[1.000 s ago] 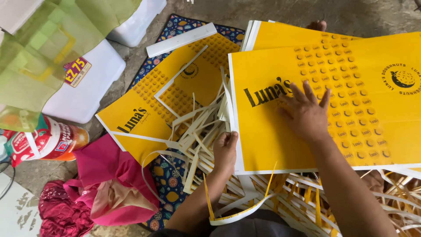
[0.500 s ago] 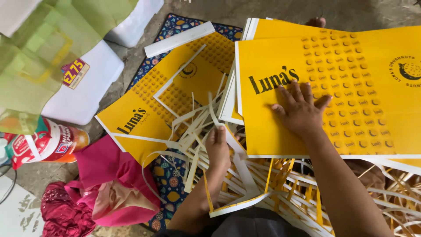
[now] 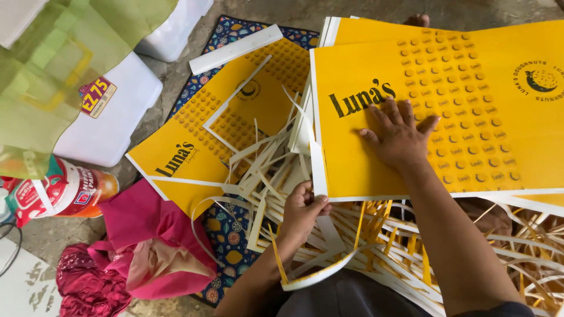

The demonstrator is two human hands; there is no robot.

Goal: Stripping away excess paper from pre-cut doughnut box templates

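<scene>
A stack of large yellow printed sheets [image 3: 470, 88] with white borders lies in front of me. My right hand [image 3: 399, 138] rests flat on the top sheet, fingers spread. At the sheet's lower left corner, my left hand [image 3: 302, 208] is closed on a white paper strip [image 3: 320, 176] that runs along the sheet's left edge. A heap of cut white and yellow paper strips [image 3: 376, 246] lies under and around both hands.
More yellow sheets [image 3: 200, 147] lie to the left on a patterned mat [image 3: 226, 232]. Pink cloth [image 3: 147, 235] is at lower left, beside a printed plastic packet [image 3: 59, 194]. White foam blocks [image 3: 111, 117] and a green bag [image 3: 53, 70] sit at upper left.
The top sheet's near edge has shifted away from me under my right hand. My left hand has drawn a little toward me, holding the white strip.
</scene>
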